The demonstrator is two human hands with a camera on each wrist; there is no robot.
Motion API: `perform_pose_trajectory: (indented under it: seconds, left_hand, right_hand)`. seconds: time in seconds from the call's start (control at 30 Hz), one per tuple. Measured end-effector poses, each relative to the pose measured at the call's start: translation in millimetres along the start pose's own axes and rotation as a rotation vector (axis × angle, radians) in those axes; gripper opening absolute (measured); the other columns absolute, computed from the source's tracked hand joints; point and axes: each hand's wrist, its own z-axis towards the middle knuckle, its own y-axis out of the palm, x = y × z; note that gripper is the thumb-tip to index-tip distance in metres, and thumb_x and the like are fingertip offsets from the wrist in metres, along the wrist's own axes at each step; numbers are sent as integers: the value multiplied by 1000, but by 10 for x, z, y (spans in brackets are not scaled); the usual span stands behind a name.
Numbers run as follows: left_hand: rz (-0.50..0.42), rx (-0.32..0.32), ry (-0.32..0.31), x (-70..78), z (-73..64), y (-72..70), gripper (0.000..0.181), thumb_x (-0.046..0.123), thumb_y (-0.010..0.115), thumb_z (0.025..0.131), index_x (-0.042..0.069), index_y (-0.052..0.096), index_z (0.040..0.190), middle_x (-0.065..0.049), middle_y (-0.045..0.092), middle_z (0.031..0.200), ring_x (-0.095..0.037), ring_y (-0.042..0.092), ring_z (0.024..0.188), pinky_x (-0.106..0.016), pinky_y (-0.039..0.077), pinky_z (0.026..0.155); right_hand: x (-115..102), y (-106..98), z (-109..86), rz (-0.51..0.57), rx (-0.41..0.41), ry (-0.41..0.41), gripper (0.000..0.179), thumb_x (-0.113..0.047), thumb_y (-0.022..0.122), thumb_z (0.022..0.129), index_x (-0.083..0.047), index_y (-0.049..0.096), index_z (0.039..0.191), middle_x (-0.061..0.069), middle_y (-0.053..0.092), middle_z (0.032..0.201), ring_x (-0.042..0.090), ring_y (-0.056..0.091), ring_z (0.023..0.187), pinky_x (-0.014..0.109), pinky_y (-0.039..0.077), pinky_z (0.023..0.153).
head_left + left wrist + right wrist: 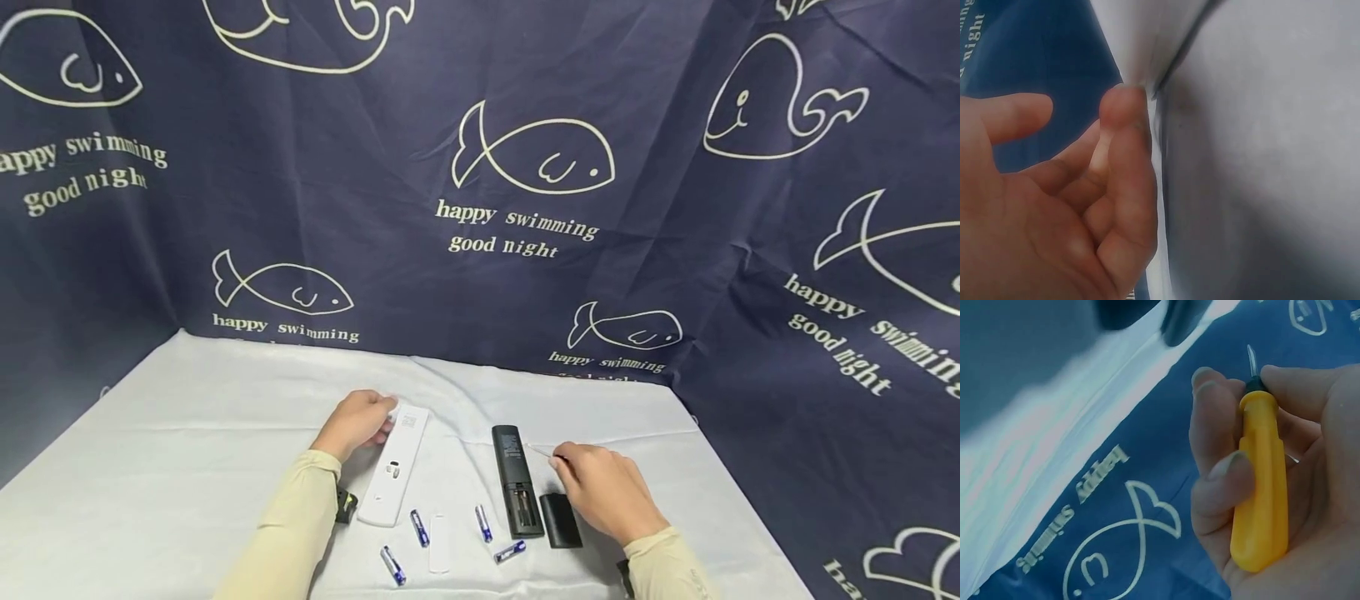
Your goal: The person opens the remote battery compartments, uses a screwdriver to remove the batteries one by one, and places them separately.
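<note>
On the table, a white remote control [395, 467] lies back side up, with a small opening near its middle. At its upper left edge is my left hand [362, 423]; its fingers are bent and a fingertip touches white material in the left wrist view, while the thumb stands apart. My right hand [606, 485] grips a small screwdriver with a yellow handle [1261, 494]; its thin metal shaft [538, 451] points left toward a black remote control [513, 462]. That remote lies face down with its battery compartment uncovered. A black battery cover [561, 521] sits beside it.
Several blue-and-silver batteries lie between and below the remotes, among them a battery [392, 566] at lower left and a battery [510, 552] near the black remote. A white battery cover [439, 543] lies between them. Dark blue printed curtains [420, 283] hang behind the white tablecloth [225, 417].
</note>
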Motion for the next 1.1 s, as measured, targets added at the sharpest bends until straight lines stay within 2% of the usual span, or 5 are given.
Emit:
perform_pose_trajectory:
  seconds: [0.37,0.57,0.8,1.1]
  left_hand:
    - [18,-1,6,-32,24,1,34,30,54,101,-2,66,102,-10,65,82,-20,62,68,-32,53,61]
    - [11,2,15,-50,40,6,32,29,54,100,-1,66,100,-9,64,81,-20,62,68,-31,52,60]
    - [22,11,26,-32,22,13,32,29,54,100,-1,67,101,-9,64,80,-20,61,67,-31,51,59]
    - [20,10,45,-3,2,41,31,27,55,100,0,68,102,-8,63,78,-18,60,65,-29,50,58]
  right_hand:
    - [285,39,-26,8,-117,132,9,-25,67,95,-24,71,87,-5,70,79,20,69,76,48,52,64]
    - [392,79,-73,12,-176,178,9,-23,69,92,-25,71,84,-6,70,81,18,67,76,47,52,66]
    - [534,86,-111,1,-189,210,4,-22,73,89,-20,72,86,-2,72,85,25,69,81,51,53,69]
    - [608,153,-159,10,-220,230,5,-22,74,88,-19,70,85,-3,69,82,20,65,73,48,51,65]
